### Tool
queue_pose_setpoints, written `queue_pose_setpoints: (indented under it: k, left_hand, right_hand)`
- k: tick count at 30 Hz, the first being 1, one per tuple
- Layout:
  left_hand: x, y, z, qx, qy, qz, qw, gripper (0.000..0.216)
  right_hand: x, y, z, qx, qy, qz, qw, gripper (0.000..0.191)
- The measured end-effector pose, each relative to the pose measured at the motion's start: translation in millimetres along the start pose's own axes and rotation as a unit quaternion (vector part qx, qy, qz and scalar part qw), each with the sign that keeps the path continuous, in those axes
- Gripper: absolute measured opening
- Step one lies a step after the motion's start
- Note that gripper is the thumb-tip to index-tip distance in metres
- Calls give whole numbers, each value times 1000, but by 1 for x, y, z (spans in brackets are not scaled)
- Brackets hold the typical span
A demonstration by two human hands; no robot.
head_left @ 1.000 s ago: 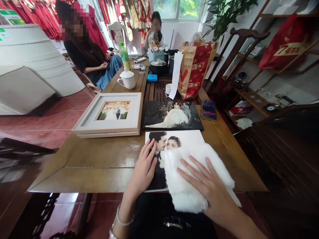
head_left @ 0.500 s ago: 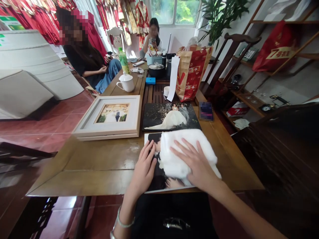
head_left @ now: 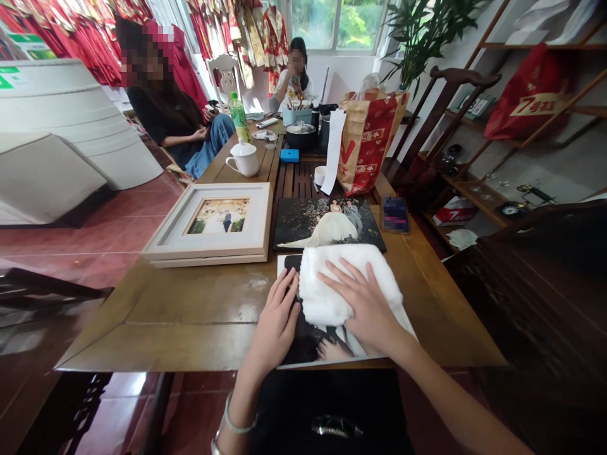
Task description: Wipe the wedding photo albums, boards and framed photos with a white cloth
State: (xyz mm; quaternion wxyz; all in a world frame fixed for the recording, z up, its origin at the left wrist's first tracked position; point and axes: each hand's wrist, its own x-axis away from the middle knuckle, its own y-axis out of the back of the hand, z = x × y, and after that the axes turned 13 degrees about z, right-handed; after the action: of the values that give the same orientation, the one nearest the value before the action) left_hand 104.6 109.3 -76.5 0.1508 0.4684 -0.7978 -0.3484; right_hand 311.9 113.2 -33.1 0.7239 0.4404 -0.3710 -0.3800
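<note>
A large photo print [head_left: 308, 346] lies flat at the near edge of the wooden table, partly covered by a folded white towel [head_left: 322, 300]. My left hand [head_left: 279, 316] rests on the print's left edge, its fingers stretched out flat. Spread over the towel, my right hand [head_left: 363, 300] presses down with its fingers apart. Just beyond the towel sits a dark wedding photo panel [head_left: 303, 221]. To the left is a white-framed picture [head_left: 213, 222], which seems to lie on another frame.
On the wooden table [head_left: 190, 316] stand a lidded white mug [head_left: 245, 159], a green bottle [head_left: 239, 117], a blue box [head_left: 289, 155] and a paper bag [head_left: 367, 142]. A phone-like item [head_left: 395, 213] lies at the right edge. Two people sit farther back.
My right hand and the towel have shifted slightly left and away from me, uncovering more of the print's lower right corner. My left hand stays at the print's left edge.
</note>
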Motion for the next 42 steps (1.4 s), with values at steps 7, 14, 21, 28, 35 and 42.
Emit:
queue_pose_setpoints:
  k: [7,14,21,28,35,42]
  left_hand:
    - [1,-1,2,11,0,-5,1000,51]
    - [1,-2,1,18,3,-12,1000,51]
    - [1,-2,2,13,-4,-8,1000,50]
    - [1,-2,2,18,2,-8,1000,48]
    - [1,-2,2,31,1,-16,999,50]
    - [1,-1,-1,35,6,-15,999,49]
  right_hand:
    - [-1,-1,5,-21,9,-6,1000,96]
    - [86,-26,20,-8,63,53,997,87]
    - [43,-13,13,-11,9,36,999,96]
    - [-19,10,4,-12,-23,1,1000,92]
    - [54,-13,22,8,25,59,998,102]
    - [78,-20,27,6,59,110,992,102]
